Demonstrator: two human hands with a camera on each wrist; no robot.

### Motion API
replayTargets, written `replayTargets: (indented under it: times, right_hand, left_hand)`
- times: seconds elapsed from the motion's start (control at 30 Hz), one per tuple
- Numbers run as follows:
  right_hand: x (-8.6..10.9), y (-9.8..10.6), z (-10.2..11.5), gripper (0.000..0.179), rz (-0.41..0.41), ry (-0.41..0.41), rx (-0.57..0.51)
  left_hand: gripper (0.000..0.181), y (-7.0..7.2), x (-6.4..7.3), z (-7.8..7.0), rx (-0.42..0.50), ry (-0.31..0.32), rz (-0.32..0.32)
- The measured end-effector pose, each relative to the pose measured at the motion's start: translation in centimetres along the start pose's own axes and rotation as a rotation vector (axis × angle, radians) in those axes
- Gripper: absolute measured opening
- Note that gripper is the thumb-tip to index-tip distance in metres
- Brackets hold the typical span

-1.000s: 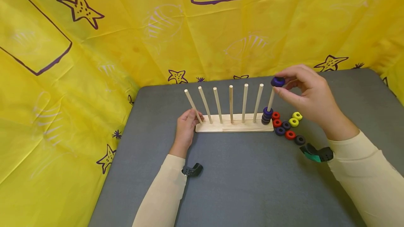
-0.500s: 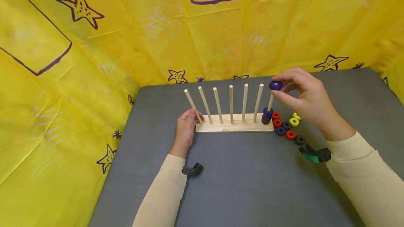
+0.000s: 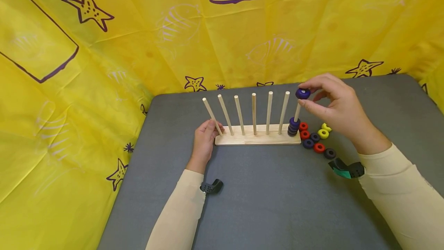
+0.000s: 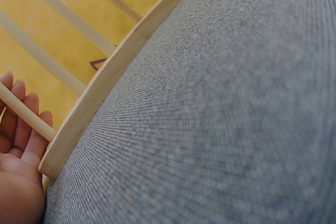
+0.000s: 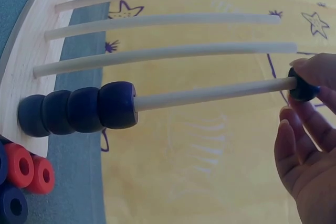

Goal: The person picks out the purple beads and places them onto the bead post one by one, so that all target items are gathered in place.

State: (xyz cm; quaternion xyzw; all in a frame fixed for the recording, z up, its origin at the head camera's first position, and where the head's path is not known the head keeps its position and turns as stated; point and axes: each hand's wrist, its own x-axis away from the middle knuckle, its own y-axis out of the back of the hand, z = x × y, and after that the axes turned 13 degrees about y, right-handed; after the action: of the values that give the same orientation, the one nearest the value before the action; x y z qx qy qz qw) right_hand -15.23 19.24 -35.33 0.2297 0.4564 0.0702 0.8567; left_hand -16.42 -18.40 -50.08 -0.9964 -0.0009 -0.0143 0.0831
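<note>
A pale wooden rack with a row of upright pegs stands on the table. At its left end my left hand holds the outermost peg low down, with several fingers behind it. My right hand pinches a dark blue ring bead between thumb and fingers, at the top of the rightmost peg. The peg's tip shows in the bead's hole in the head view. Lower on that same peg sits a stack of dark blue beads. The other pegs carry no beads.
Loose beads lie right of the rack: red, dark blue, yellow and dark grey. Grey cloth covers the table. A yellow patterned curtain hangs behind and to the left.
My right hand has moved slightly left and down, bringing the dark blue bead from above onto the tip of the rightmost peg. The left hand and the rack have stayed in place.
</note>
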Motion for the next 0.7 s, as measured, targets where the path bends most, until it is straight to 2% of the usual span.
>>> replayTargets:
  times: [0.3, 0.7]
  right_hand:
    - [0.02, -0.03, -0.05, 0.042, 0.014, 0.016, 0.017]
    - [0.63, 0.30, -0.22, 0.044, 0.000, 0.012, -0.016]
  left_hand:
    - [0.058, -0.12, 0.03, -0.10, -0.009, -0.003, 0.000]
    - [0.074, -0.07, 0.03, -0.09, -0.007, -0.006, 0.005]
